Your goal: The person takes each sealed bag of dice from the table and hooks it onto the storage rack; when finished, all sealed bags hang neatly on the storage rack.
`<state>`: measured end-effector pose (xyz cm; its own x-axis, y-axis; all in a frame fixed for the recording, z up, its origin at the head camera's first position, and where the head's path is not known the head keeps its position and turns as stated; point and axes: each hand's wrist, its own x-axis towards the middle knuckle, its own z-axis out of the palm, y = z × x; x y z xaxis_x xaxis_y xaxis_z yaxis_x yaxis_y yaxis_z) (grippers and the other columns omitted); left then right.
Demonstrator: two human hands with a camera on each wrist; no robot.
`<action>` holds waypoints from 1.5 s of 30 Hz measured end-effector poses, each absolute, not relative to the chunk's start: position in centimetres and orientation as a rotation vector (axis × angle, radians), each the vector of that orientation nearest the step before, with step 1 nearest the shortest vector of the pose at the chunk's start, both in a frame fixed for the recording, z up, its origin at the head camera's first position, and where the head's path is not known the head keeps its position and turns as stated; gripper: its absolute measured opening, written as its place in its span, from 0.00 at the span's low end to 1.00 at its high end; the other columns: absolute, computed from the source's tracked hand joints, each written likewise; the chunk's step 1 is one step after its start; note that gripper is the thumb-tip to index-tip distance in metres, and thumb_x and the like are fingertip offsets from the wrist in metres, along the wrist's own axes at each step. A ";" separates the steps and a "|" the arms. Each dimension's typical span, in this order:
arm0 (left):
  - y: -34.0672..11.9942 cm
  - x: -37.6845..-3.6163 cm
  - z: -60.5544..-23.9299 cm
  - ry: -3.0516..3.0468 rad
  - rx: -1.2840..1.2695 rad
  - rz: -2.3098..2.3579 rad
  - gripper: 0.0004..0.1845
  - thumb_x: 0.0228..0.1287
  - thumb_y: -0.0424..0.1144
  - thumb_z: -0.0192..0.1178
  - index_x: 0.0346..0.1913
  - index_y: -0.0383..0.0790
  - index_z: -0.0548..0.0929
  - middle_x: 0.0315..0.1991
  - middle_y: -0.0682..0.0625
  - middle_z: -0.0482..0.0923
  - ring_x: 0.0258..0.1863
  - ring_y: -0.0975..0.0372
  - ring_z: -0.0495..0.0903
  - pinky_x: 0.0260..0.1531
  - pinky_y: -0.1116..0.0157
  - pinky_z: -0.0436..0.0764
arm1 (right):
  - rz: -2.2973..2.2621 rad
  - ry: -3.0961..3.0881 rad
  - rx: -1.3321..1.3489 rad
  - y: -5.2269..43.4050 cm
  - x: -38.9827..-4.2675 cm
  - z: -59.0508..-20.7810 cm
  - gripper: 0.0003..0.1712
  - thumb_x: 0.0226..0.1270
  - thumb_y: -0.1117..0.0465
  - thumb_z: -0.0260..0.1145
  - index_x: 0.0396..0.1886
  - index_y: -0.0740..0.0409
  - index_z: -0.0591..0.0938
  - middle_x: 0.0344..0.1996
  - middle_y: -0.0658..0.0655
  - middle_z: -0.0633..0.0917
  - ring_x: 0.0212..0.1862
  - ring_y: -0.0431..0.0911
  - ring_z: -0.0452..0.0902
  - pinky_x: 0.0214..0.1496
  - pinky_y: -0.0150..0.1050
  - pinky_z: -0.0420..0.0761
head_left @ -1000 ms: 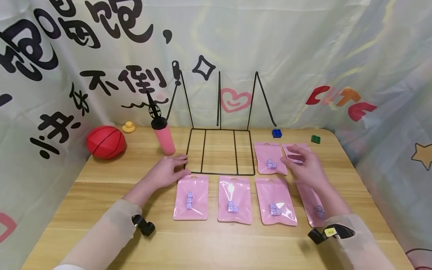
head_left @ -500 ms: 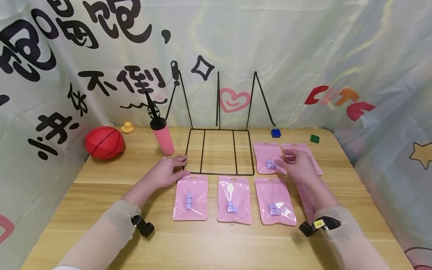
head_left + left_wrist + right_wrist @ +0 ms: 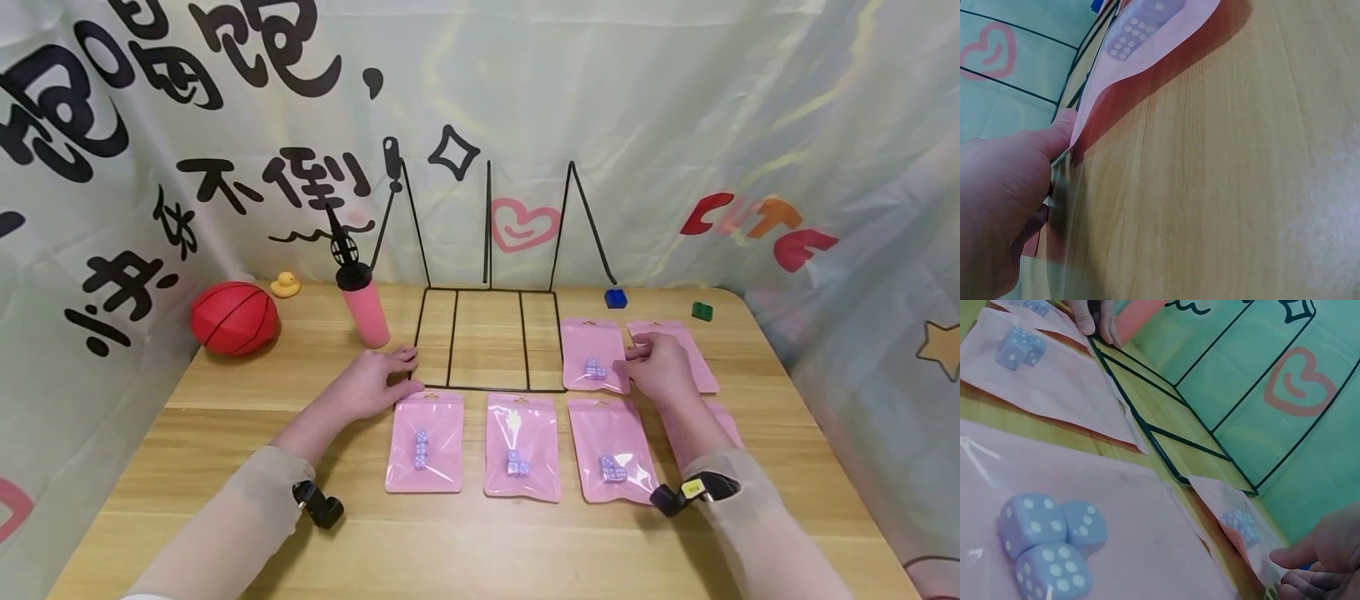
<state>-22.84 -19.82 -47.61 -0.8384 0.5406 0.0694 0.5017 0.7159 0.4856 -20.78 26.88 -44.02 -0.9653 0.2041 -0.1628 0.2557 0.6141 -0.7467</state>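
Right hand (image 3: 660,372) pinches the glossy pink pouch (image 3: 596,357) of dice, flat on the wood-grain desk (image 3: 225,433) beside the wire rack (image 3: 487,337). Left hand (image 3: 371,383) rests there, fingers relaxed.

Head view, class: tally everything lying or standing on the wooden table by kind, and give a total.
Pink pouches: 6
Toy bricks: 2
Red ball: 1
Yellow duck: 1
Pink pump: 1
Black wire rack: 1
Total: 12
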 end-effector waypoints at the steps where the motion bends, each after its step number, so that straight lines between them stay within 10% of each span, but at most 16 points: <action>1: -19.8 -22.8 -47.6 2.837 0.870 0.772 0.29 0.73 0.50 0.70 0.66 0.32 0.82 0.70 0.41 0.76 0.74 0.48 0.70 0.72 0.49 0.70 | -1.309 2.762 0.410 26.9 -20.8 -44.1 0.37 0.68 0.69 0.75 0.72 0.75 0.71 0.51 0.70 0.86 0.49 0.57 0.83 0.43 0.37 0.85; 12: -19.8 -22.9 -47.8 2.852 0.879 0.772 0.29 0.73 0.50 0.70 0.66 0.32 0.83 0.70 0.41 0.76 0.73 0.48 0.70 0.71 0.49 0.70 | -1.156 2.627 0.440 26.8 -21.1 -43.7 0.31 0.74 0.55 0.71 0.64 0.75 0.75 0.50 0.69 0.79 0.48 0.58 0.76 0.45 0.42 0.80; 20: -19.7 -23.0 -48.0 2.854 0.891 0.768 0.29 0.72 0.50 0.71 0.66 0.32 0.83 0.69 0.41 0.77 0.73 0.47 0.71 0.71 0.49 0.71 | -1.310 2.536 0.461 26.7 -21.6 -44.4 0.27 0.72 0.65 0.74 0.62 0.76 0.76 0.42 0.66 0.86 0.36 0.48 0.83 0.37 0.35 0.85; 45: -19.8 -22.9 -48.0 2.841 0.833 0.840 0.28 0.71 0.48 0.73 0.65 0.33 0.83 0.69 0.42 0.77 0.73 0.48 0.70 0.71 0.49 0.70 | -1.442 2.527 0.432 27.2 -20.9 -43.8 0.16 0.81 0.65 0.61 0.58 0.73 0.77 0.50 0.67 0.80 0.45 0.53 0.80 0.44 0.37 0.85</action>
<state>-22.86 -19.80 -47.99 -0.8516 0.5167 0.0882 0.4815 0.7047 0.5211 -20.92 27.15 -43.80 -0.9374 0.1523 -0.3132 0.3471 0.4817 -0.8046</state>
